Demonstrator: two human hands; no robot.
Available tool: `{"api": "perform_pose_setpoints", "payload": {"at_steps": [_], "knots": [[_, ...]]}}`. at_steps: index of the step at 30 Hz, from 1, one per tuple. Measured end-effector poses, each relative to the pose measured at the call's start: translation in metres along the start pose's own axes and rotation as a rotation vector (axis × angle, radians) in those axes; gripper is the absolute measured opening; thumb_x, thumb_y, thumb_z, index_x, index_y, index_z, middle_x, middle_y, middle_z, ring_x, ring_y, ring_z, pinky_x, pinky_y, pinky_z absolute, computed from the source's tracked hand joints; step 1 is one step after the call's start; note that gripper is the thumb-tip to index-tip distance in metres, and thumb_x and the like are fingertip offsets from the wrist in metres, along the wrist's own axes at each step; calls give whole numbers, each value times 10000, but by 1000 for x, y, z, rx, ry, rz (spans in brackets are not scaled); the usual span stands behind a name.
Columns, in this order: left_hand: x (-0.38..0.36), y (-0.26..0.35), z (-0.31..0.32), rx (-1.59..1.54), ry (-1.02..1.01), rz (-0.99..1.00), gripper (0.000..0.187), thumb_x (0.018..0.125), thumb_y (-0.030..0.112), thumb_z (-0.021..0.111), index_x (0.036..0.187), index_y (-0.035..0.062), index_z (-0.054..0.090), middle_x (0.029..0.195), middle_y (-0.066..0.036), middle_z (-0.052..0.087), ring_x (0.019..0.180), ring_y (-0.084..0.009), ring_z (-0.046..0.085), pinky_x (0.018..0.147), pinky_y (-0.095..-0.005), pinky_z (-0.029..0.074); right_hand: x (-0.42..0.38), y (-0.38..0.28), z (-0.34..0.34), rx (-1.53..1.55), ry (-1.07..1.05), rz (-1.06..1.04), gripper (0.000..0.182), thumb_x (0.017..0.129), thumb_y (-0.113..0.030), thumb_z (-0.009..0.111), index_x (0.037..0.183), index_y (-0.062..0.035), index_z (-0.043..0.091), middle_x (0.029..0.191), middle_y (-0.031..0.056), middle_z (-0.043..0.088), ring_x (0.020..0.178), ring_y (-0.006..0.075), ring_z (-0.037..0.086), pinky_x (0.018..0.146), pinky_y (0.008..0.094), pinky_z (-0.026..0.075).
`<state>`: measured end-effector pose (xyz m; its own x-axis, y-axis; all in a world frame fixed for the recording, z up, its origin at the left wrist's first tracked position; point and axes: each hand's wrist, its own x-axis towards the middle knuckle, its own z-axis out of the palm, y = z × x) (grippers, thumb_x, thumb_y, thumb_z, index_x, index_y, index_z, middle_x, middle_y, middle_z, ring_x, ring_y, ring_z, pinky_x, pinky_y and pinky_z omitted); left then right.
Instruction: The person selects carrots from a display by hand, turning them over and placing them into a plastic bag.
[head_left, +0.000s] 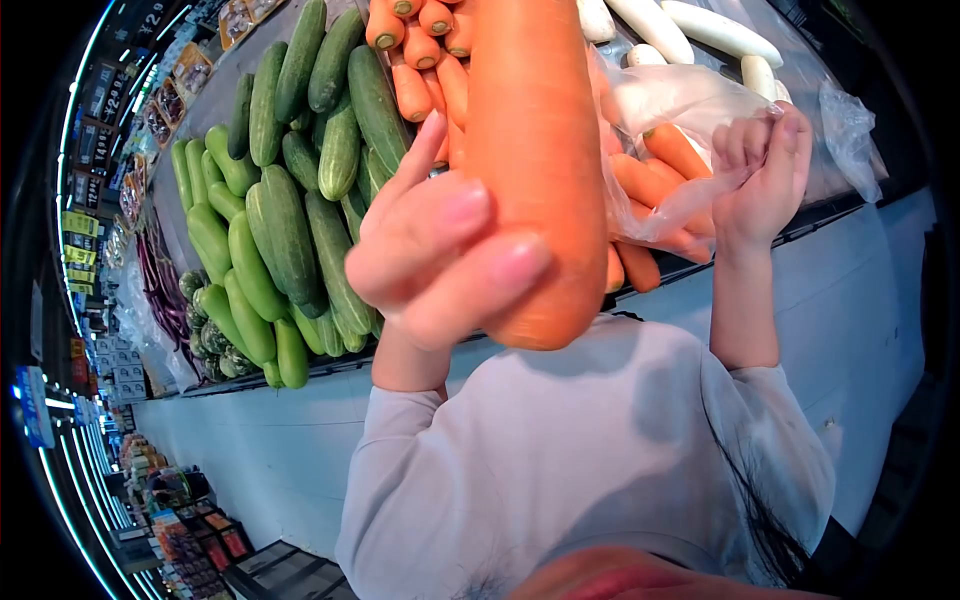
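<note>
A large orange carrot (535,170) is held up close to the camera, its upper end cut off by the frame. My left hand (440,250) is closed around its lower part, with fingers showing on the near side. On the right, my right hand (765,165) pinches the edge of a clear plastic bag (690,100) between bent fingers. The bag hangs spread from that hand toward the carrot, and several carrots (645,180) show in or through its film. Behind the held carrot lies a pile of smaller carrots (420,50) on the display.
Cucumbers (285,230) and pale green gourds (250,265) are heaped to the left, with long purple eggplants (165,280) beyond. White radishes (650,30) lie at the back right, near a crumpled plastic bag (850,130). The display's front edge (830,215) runs before my body.
</note>
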<state>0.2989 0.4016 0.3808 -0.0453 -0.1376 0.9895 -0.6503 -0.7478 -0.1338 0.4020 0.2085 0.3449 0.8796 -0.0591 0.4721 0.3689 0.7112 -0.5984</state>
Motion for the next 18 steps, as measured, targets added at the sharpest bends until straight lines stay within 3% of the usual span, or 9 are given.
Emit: {"api": "perform_pose_setpoints", "payload": {"at_steps": [3, 4, 5, 7, 9, 10, 13, 14, 18], "knots": [[-1, -4, -10, -261, 233, -475, 691, 785, 473, 602, 1268, 73, 312, 1175, -136, 492, 1061, -282, 513, 905, -443, 420, -1, 0, 5, -3, 26, 0, 180, 944, -216, 402, 906, -55, 472, 571, -21, 273, 499, 73, 231, 482, 226, 227], [-2, -17, -12, -507, 322, -652, 673, 823, 501, 523, 1296, 75, 305, 1239, -133, 462, 1092, -259, 499, 936, -426, 402, -1, 0, 7, -2, 33, -1, 177, 943, -216, 405, 902, -56, 467, 568, -21, 275, 495, 71, 231, 472, 223, 225], [-2, -16, -9, -708, 512, -916, 681, 814, 544, 507, 1276, 74, 334, 1124, -97, 528, 1067, -232, 497, 931, -422, 393, -1, 0, 7, -22, 49, -11, 172, 942, -213, 407, 901, -55, 462, 568, -25, 264, 494, 68, 227, 469, 220, 220], [-27, -41, -15, -1053, 688, -1170, 565, 873, 528, 385, 1250, 107, 393, 1115, -36, 526, 1001, -201, 512, 921, -431, 390, -1, 0, 6, -49, 44, -18, 172, 940, -216, 413, 905, -55, 458, 566, -29, 255, 491, 65, 223, 466, 218, 217], [-51, -57, -18, -1733, 625, -1194, 495, 903, 488, 338, 1227, 126, 433, 1108, -10, 523, 885, -185, 514, 893, -430, 402, -2, 0, 4, -43, 40, -8, 177, 939, -222, 418, 907, -51, 456, 562, -29, 257, 487, 66, 221, 464, 217, 213], [-59, -55, -18, -1835, 787, -1260, 515, 903, 497, 324, 1242, 121, 414, 1144, -11, 505, 781, -182, 499, 777, -396, 457, -2, 0, 3, -42, 41, -6, 180, 938, -224, 420, 908, -49, 455, 561, -29, 258, 485, 66, 220, 463, 216, 211], [-71, -55, -21, -2257, 606, -997, 427, 898, 262, 410, 1244, 14, 382, 1220, -52, 465, 732, -183, 541, 654, -317, 520, -3, -1, 0, -39, 30, 4, 191, 936, -236, 425, 915, -48, 453, 552, -27, 263, 476, 66, 220, 462, 214, 207], [-72, -52, -20, -2215, 643, -1009, 492, 858, 265, 518, 1256, 19, 365, 1258, -61, 433, 683, -189, 548, 494, -260, 513, -2, 0, -1, -62, 35, 3, 198, 937, -244, 420, 918, -49, 452, 546, -25, 265, 471, 67, 220, 462, 215, 210], [-39, -34, -26, -2383, 468, -887, 646, 741, 271, 702, 1238, 36, 364, 1264, -60, 414, 585, -209, 594, 482, -288, 541, -3, 1, -3, -106, 46, 6, 207, 940, -252, 412, 919, -50, 455, 545, -25, 263, 473, 67, 227, 464, 216, 219]]}}
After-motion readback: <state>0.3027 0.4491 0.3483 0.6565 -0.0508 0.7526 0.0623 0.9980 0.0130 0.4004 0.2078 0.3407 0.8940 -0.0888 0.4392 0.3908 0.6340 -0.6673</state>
